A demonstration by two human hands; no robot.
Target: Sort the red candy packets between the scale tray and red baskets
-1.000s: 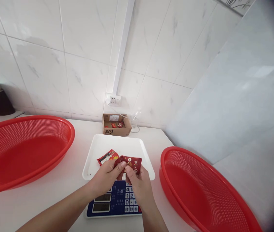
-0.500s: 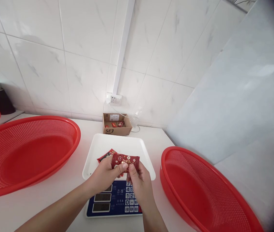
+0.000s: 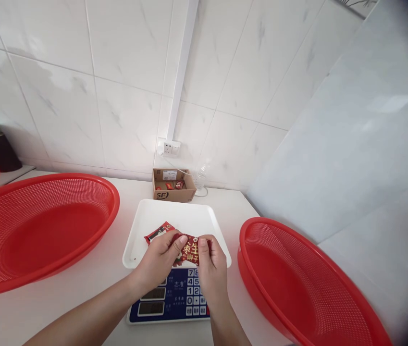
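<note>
The white tray (image 3: 204,218) holds one loose packet (image 3: 157,232), the cardboard box (image 3: 169,194) behind it several; over the tray's near edge your left hand (image 3: 158,262) and right hand (image 3: 211,271) both pinch a red sachet (image 3: 190,251).

My left hand (image 3: 156,262) and right hand (image 3: 213,269), both pinching a red packet (image 3: 189,251), occupied the near edge of the white tray (image 3: 175,216). The tray's far half was open. A second packet (image 3: 157,232) lay just left of my fingers. The left basket (image 3: 27,202) and right basket (image 3: 272,240) flanked the tray, each leaving a narrow strip of bare tabletop (image 3: 113,245) for passage. Behind, a cardboard box (image 3: 169,185) and clear bottle (image 3: 200,177) stood against the tiled wall (image 3: 117,96). A slanted white panel (image 3: 351,144) closed off the right side.
</note>
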